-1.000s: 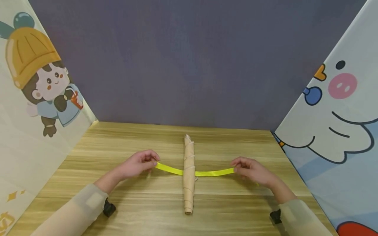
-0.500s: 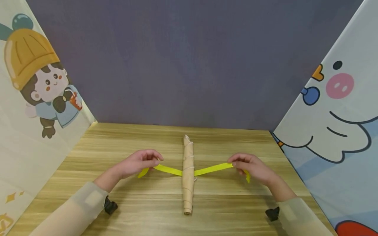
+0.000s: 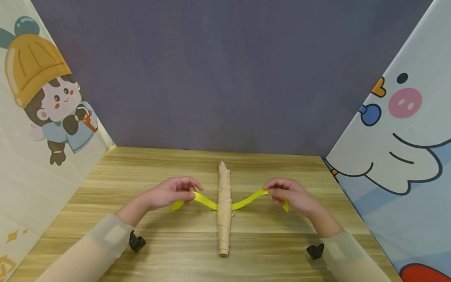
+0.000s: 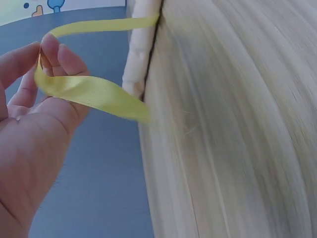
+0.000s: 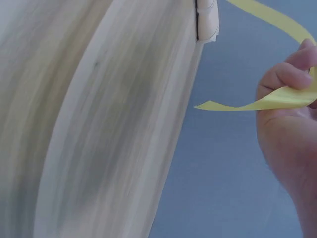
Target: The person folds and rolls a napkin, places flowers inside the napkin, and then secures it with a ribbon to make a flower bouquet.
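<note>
A rolled beige cloth-like bundle (image 3: 224, 219), with a thin cord wound about it, lies lengthwise on the table. Under its middle passes a yellow ribbon (image 3: 244, 202), rising on both sides. My left hand (image 3: 172, 192) pinches the ribbon left of the roll between thumb and fingers; a loose tail (image 4: 99, 94) hangs past the palm in the left wrist view. On the other side my right hand (image 3: 292, 196) pinches the ribbon, its free end (image 5: 223, 105) dangling beside the hand in the right wrist view. The ribbon's stretch beneath the roll is hidden.
The wood-grain table (image 3: 169, 250) ends at a dark grey-blue wall (image 3: 218, 78). Cartoon-printed panels stand at the left (image 3: 21, 168) and right (image 3: 423, 164). A small black device (image 3: 137, 241) is on the left wrist, another (image 3: 315, 251) on the right.
Both hands have moved inward toward the roll, slightly raised, still pinching the ribbon. The ribbon has gone from a shallow sag to a steeper V, with loose tails showing. The roll stays put.
</note>
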Action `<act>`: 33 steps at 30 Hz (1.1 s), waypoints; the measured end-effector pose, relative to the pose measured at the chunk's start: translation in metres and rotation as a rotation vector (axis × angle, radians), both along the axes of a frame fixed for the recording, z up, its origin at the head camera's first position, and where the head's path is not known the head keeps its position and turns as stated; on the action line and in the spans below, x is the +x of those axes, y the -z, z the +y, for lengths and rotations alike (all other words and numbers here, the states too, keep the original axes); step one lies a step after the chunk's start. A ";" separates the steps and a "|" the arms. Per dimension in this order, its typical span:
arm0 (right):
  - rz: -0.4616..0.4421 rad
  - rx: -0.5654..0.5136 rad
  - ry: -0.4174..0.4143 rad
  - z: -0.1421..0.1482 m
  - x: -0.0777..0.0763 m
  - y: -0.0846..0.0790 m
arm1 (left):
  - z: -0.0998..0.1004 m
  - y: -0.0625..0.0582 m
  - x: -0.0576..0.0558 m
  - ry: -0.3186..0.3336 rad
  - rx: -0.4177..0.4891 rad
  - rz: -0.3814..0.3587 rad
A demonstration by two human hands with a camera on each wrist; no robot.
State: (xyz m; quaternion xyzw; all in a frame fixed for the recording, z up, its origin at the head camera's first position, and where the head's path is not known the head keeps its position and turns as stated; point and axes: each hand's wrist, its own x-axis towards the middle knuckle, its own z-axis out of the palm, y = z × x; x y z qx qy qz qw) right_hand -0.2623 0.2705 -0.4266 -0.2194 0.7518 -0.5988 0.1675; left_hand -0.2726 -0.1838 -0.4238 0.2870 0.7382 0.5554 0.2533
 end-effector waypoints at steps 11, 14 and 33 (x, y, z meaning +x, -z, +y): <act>0.002 0.005 0.008 -0.034 -0.005 -0.013 | 0.026 -0.007 0.000 -0.087 0.054 -0.087; -0.004 -0.004 0.001 -0.043 -0.008 -0.014 | 0.035 -0.007 -0.003 -0.111 0.077 -0.103; -0.011 -0.028 0.041 -0.084 -0.020 -0.017 | 0.068 -0.014 -0.016 -0.168 0.188 -0.215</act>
